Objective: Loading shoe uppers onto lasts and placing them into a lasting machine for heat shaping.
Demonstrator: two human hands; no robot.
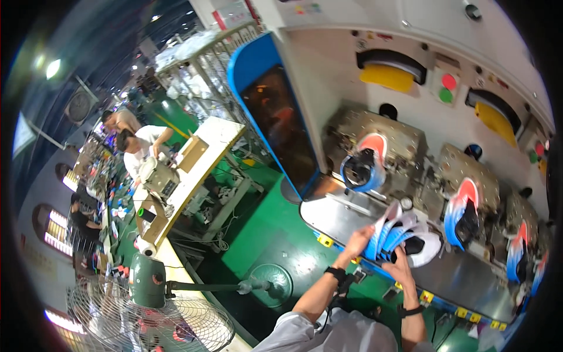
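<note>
Faced a white machine [314, 70] behind the metal bench [469, 287]. Over the bench's near side, held fanned blue-and-white shoe uppers [388, 236], gripped by curled left fingers [360, 237] and bent right fingers [400, 265]. Above the bench, saw small labels [385, 37], too blurred to read.

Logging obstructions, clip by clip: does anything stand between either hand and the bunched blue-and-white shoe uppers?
Nothing visible does: the left hand and right hand both touch the bunched shoe uppers directly.
</note>
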